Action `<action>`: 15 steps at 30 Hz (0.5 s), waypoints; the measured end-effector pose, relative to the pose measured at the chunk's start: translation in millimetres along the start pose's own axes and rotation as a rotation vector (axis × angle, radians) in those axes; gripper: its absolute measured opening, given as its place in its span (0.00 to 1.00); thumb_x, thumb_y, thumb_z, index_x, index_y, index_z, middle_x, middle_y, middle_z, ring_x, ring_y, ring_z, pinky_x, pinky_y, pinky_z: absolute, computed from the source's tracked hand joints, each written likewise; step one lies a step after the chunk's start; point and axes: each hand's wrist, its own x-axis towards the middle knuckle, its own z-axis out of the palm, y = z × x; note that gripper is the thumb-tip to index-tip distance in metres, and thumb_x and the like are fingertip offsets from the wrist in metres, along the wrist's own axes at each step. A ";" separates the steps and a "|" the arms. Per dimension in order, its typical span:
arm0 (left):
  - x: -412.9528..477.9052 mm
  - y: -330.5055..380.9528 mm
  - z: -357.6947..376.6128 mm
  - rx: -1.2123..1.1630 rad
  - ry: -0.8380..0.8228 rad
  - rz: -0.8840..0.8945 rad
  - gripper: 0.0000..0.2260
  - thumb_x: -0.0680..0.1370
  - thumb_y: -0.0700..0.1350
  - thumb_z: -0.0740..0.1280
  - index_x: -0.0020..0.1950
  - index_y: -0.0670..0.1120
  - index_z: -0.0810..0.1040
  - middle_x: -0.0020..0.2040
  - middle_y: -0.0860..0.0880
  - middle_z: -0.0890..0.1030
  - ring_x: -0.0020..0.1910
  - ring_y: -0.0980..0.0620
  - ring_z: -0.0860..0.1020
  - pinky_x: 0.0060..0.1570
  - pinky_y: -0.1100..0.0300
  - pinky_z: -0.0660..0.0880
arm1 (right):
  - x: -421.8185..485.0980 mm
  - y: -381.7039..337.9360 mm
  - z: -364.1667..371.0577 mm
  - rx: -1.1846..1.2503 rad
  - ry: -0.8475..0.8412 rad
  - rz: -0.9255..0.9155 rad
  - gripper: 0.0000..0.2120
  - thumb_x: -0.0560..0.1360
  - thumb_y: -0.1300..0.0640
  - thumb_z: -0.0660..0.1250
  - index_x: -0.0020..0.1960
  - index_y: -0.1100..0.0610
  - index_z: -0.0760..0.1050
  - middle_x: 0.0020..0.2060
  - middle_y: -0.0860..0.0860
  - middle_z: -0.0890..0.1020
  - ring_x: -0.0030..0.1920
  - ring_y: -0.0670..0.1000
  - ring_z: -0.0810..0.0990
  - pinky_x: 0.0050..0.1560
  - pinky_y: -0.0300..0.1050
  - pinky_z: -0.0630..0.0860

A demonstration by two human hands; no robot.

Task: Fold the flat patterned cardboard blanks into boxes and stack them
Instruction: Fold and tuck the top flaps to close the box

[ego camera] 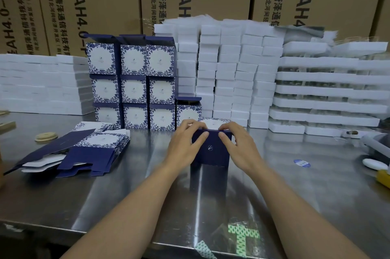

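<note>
Pressure is the risk: left hand (187,140) and right hand (237,142) clamp the box (212,155) top edge (thumbs on near face); uneven force may crease it.

Head camera looks down, close over table (130,195).

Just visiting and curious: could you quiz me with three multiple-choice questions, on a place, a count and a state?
1. Where do the flat blanks lie? A) at the person's left B) at the person's right C) on the floor
2. How many boxes high is the finished stack? A) two B) three C) five
3. The dark blue box is: A) gripped by both hands B) untouched C) crushed flat

A, they lie left of the left hand; B, three rows show; A, that hand and the right hand clasp its top.
</note>
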 end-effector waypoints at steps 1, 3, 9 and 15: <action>0.9 -0.1 0.5 -0.026 0.009 0.001 0.04 0.84 0.54 0.67 0.58 0.60 0.79 0.62 0.61 0.74 0.59 0.59 0.76 0.59 0.51 0.76 | -0.1 -2.1 0.2 0.026 0.001 0.004 0.04 0.83 0.49 0.64 0.56 0.41 0.76 0.57 0.37 0.79 0.61 0.39 0.76 0.56 0.43 0.72; 2.2 0.6 1.4 -0.076 0.010 0.003 0.03 0.83 0.54 0.68 0.56 0.60 0.80 0.62 0.62 0.74 0.62 0.62 0.75 0.59 0.59 0.73 | -0.3 -5.5 0.3 0.116 -0.015 0.040 0.03 0.83 0.48 0.66 0.56 0.41 0.76 0.56 0.37 0.80 0.59 0.42 0.77 0.56 0.45 0.74; 3.9 3.2 4.4 -0.245 -0.013 -0.052 0.03 0.81 0.50 0.73 0.53 0.59 0.83 0.69 0.57 0.75 0.72 0.68 0.68 0.69 0.70 0.62 | 0.3 -9.1 -0.5 0.253 -0.037 0.049 0.01 0.83 0.52 0.69 0.52 0.47 0.77 0.51 0.41 0.82 0.57 0.48 0.79 0.56 0.48 0.73; 1.4 5.9 -1.4 -0.288 -0.011 -0.051 0.09 0.76 0.52 0.77 0.53 0.65 0.82 0.71 0.57 0.74 0.73 0.66 0.69 0.69 0.68 0.62 | 0.6 -9.2 -5.2 0.320 -0.081 0.072 0.08 0.79 0.54 0.75 0.54 0.47 0.79 0.55 0.44 0.82 0.61 0.50 0.79 0.67 0.59 0.76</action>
